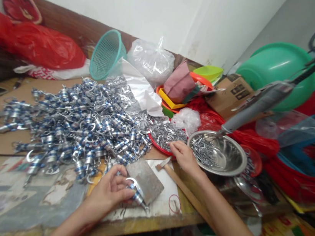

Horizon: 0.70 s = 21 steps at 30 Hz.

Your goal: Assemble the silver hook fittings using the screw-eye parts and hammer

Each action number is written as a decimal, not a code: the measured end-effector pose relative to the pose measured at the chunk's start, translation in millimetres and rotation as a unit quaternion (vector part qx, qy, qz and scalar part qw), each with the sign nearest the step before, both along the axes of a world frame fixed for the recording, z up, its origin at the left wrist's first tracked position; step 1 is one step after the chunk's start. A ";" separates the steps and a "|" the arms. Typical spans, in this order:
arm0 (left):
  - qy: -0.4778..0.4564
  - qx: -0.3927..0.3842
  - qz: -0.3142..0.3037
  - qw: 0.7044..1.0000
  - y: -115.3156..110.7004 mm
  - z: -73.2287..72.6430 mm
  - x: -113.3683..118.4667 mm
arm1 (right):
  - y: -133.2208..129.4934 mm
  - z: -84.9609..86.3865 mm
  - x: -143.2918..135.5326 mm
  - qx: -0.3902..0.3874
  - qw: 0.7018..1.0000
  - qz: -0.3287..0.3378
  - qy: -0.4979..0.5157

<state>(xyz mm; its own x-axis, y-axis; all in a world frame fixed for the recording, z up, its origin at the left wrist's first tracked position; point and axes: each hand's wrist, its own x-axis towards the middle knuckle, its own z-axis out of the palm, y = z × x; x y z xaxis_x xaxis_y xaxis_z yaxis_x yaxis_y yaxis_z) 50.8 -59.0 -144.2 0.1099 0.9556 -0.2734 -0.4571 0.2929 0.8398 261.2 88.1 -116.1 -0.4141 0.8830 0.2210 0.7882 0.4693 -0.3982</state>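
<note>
My left hand [113, 189] is closed on a blue and silver metal piece [138, 196] with a curved hook end, held over the edge of a flat grey metal block [147, 180]. My right hand [181, 154] has its fingers pinched at the near edge of a red tray [154, 142] of small flat metal parts; what the fingertips hold, if anything, is too small to make out. Left of the block lies a large pile of similar blue and silver pieces [87, 124]. A hammer [185, 191] rests beneath my right wrist.
A steel bowl [234, 155] of metal pins stands right of my right hand, under a grey-handled tool [258, 104]. Behind are a teal basket [106, 55], plastic bags [152, 59], a cardboard box [233, 93] and a green basin [282, 72]. The table edge [137, 227] is close.
</note>
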 end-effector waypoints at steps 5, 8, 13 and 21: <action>0.012 -0.009 0.004 1.000 0.6 3.0 0.1 | -24.5 1.1 -10.6 -0.025 0.989 0.006 0.146; 0.017 -0.014 0.002 1.000 0.7 4.5 0.0 | -42.9 0.4 -26.5 -0.066 0.982 -0.001 0.176; -0.003 -0.015 -0.011 1.000 0.5 12.0 1.2 | -95.4 10.0 -53.6 -0.140 0.957 0.086 0.240; -0.013 -0.012 -0.013 1.000 0.5 14.0 0.9 | -100.8 10.8 -54.0 -0.167 0.961 0.073 0.209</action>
<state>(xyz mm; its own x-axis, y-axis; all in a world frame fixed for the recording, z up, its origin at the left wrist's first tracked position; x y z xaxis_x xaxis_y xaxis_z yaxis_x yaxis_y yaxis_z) 51.7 -58.5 -130.2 0.1425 0.9456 -0.2925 -0.4708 0.3247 0.8203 207.1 -12.7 -105.3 -0.4750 0.8732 0.1089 0.4629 0.3532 -0.8130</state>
